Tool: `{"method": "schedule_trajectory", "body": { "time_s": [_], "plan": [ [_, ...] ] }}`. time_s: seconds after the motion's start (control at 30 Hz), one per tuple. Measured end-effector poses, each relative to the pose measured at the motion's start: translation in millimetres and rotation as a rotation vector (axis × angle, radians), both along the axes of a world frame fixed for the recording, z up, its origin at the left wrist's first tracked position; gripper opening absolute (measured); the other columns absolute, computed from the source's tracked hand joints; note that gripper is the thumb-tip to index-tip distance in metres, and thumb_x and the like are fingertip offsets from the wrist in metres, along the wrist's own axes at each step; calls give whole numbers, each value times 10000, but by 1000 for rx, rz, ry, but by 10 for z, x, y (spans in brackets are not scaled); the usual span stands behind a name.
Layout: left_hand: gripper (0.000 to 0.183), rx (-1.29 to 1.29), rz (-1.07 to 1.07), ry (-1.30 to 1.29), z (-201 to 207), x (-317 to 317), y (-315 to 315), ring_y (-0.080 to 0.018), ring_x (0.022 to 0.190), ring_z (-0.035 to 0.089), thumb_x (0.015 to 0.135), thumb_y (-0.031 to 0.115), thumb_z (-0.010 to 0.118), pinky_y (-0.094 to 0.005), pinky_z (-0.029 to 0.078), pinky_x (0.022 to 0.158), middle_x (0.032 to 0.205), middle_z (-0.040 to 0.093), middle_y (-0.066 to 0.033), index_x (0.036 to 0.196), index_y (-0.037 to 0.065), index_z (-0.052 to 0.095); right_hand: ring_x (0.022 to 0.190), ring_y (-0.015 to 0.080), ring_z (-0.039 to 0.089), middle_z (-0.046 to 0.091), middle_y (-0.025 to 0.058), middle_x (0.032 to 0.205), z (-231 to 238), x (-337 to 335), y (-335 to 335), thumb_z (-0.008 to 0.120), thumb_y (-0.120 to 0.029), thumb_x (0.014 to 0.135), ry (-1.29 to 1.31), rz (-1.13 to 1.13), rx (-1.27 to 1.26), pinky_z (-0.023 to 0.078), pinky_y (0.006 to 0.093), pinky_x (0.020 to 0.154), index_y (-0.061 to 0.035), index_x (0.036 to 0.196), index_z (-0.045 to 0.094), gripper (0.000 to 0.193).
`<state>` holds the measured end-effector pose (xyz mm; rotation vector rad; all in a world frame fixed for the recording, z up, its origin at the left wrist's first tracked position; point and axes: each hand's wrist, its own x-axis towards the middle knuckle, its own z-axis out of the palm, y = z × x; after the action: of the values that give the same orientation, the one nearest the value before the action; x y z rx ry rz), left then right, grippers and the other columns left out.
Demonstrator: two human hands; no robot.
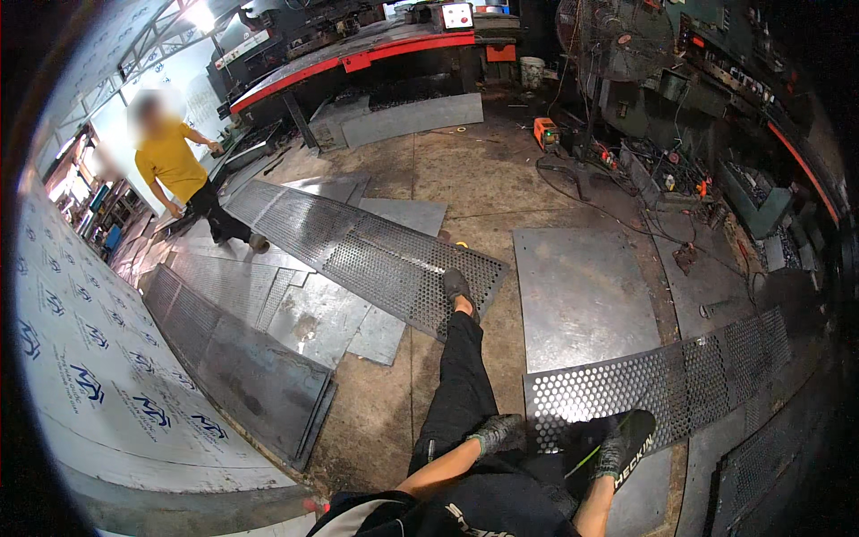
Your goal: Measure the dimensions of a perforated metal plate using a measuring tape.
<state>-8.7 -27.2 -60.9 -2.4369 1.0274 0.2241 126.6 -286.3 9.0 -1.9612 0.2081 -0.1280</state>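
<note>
My left hand (495, 435), in a grey knit glove, lies against the dark cloth over my upper leg, with its fingers loosely out and nothing visible in them. Further right, my right hand (612, 453) wears a matching glove and rests over the black fabric with white lettering (633, 447) at my other leg. It also appears to hold nothing. A thin yellow-green line (583, 463) shows beside it. My dark shoe (457, 288) stands on a long perforated metal sheet (385, 264). Another perforated sheet (644, 389) lies under my right side.
Flat metal plates (582, 295) cover parts of the floor. More sheets (259, 376) are stacked at left beside a film-covered white panel (107, 358). A person (183, 166) in a yellow shirt stands far left. A red-edged machine bed (358, 67), an orange box (545, 132), cables and a large fan (622, 40) stand beyond.
</note>
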Motion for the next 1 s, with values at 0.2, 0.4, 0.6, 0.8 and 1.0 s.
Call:
{"method": "schedule_trajectory", "body": {
  "time_s": [0.2,0.4,0.6,0.8,1.0],
  "plan": [
    [154,1202,-753,-561,245,-223,239,-213,948,511,883,147,491,-337,430,765,979,546,-40,1002,119,584,873,194,560,646,96,998,629,-302,695,576,-178,840,504,482,267,444,320,805,18,1144,588,363],
    [173,2127,-1464,-1087,124,-148,123,-230,1052,501,886,160,492,-339,415,862,1070,546,-76,1032,101,563,701,183,552,652,70,848,153,-209,531,568,-195,845,442,660,148,455,315,659,32,1137,593,371],
    [246,918,-410,-1016,-978,-170,189,-190,1118,478,881,129,471,-304,416,848,1167,527,7,1112,152,554,667,189,546,626,56,780,-247,-19,361,562,-254,874,548,411,283,455,299,621,-31,1064,650,307],
    [210,1032,-387,-1011,-1131,-281,189,-177,1082,493,884,151,482,-298,427,838,1138,537,15,1078,151,561,461,116,416,456,-17,573,-22,-90,478,564,-168,842,176,-79,709,342,273,385,-117,741,533,117],
    [135,2047,-1020,-1124,-550,-160,38,-179,964,538,892,216,516,-310,449,826,1016,567,-25,957,116,579,579,158,471,505,21,686,-291,126,4,551,-191,890,-201,-201,385,439,267,545,-57,868,551,136]
  ]
}}
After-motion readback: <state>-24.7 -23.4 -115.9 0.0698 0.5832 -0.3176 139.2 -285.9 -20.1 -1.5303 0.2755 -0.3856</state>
